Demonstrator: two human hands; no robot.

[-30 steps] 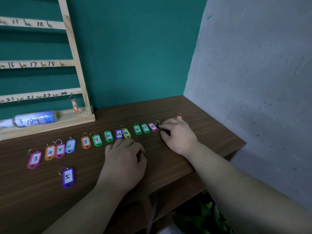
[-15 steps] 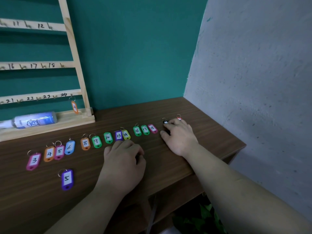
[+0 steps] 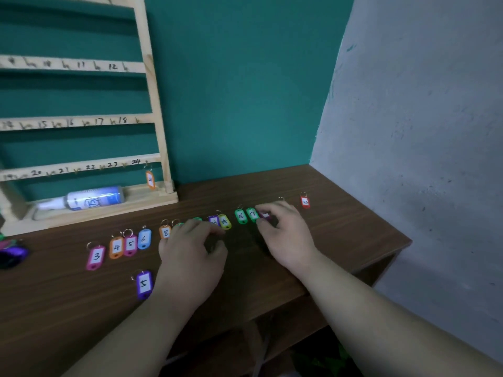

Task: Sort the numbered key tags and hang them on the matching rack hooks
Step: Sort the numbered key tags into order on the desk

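Numbered key tags (image 3: 241, 216) lie in a row on the table (image 3: 340, 235) below the rack (image 3: 152, 85). The right hand (image 3: 285, 232) pinches the pink tag (image 3: 265, 215); the left hand (image 3: 190, 251) rests loosely curled, empty. Tags likely light, stiff plastic (slippery when flat); lift by the ring (image 3: 128, 233).
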